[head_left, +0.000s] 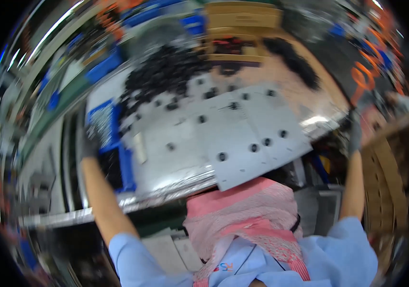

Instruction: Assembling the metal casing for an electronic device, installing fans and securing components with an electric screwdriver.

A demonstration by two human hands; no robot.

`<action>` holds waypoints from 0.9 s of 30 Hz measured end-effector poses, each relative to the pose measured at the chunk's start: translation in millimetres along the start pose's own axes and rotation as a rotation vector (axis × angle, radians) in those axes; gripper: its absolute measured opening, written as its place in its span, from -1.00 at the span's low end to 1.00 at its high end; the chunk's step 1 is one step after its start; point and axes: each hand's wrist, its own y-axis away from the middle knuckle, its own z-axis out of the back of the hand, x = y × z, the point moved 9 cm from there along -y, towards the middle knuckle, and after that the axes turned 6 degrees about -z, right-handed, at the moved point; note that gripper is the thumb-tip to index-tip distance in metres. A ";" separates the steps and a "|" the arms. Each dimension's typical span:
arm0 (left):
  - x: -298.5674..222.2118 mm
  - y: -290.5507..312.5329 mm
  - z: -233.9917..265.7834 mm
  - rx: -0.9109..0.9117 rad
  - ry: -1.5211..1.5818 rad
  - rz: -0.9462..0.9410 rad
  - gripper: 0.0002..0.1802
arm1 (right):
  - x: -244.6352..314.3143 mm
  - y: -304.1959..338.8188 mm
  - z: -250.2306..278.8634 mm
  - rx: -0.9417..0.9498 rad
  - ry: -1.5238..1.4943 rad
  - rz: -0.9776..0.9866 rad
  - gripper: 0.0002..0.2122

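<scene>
My left hand, in a dark glove, is at the left side of a blue bin of small silvery parts. Directly below it in the picture, a second blue bin contains dark pieces. Far to the right, my right hand, in a grey glove, is beside the table's right edge. Motion blur smears the fingers of both hands, so what they hold, if anything, does not show. Pale flat sheets lie between my arms, with several small black ring-like parts spread over them.
A large heap of black parts covers the table's far left. Behind the sheets stands an open cardboard box, with a long black bundle to its right. Orange coiled hoses hang at the right, above cardboard boxes.
</scene>
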 end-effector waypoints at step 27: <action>-4.7 15.3 -30.9 -0.080 1.372 0.591 -0.78 | 180.6 88.3 -93.1 0.140 0.272 0.578 -0.59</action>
